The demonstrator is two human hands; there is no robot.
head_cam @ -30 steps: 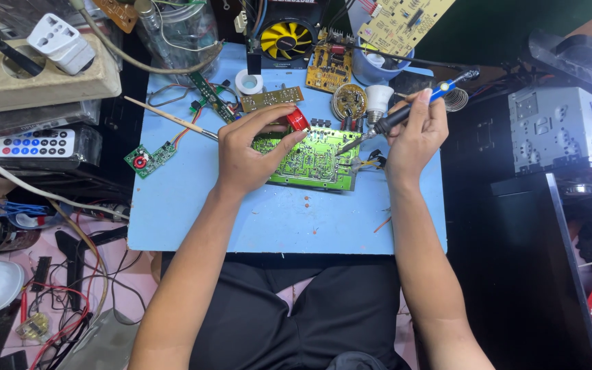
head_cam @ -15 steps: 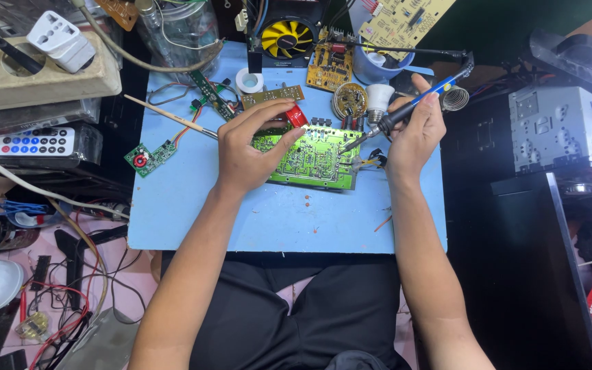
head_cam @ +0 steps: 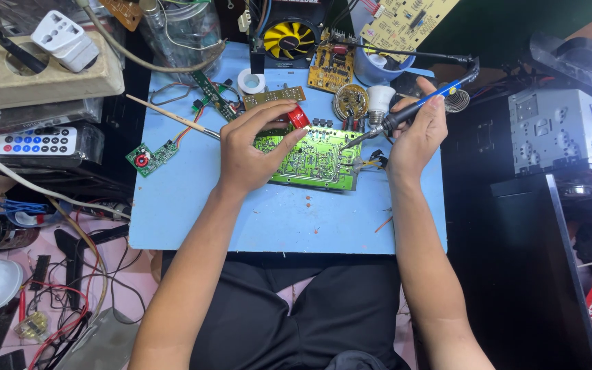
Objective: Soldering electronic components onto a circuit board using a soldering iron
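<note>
A green circuit board (head_cam: 313, 163) lies solder side up on the blue mat (head_cam: 193, 212). My left hand (head_cam: 251, 154) rests on its left part and pinches a red tool (head_cam: 299, 116) over the board's far edge. My right hand (head_cam: 416, 133) grips a soldering iron (head_cam: 405, 118) with a blue and black handle. Its metal tip touches the board's right upper area near the edge.
Small green boards (head_cam: 151, 156), a thin stick (head_cam: 173, 116), a roll of white tape (head_cam: 251, 81), a yellow fan (head_cam: 290, 40), a brown board (head_cam: 330, 68) and a bulb (head_cam: 379, 103) crowd the mat's far side. A remote (head_cam: 35, 140) and power strip (head_cam: 42, 75) lie left; a metal box (head_cam: 560, 130) stands right.
The soldering iron's tip has come down from above the board onto its right edge. My left hand has stayed on the board with the red tool.
</note>
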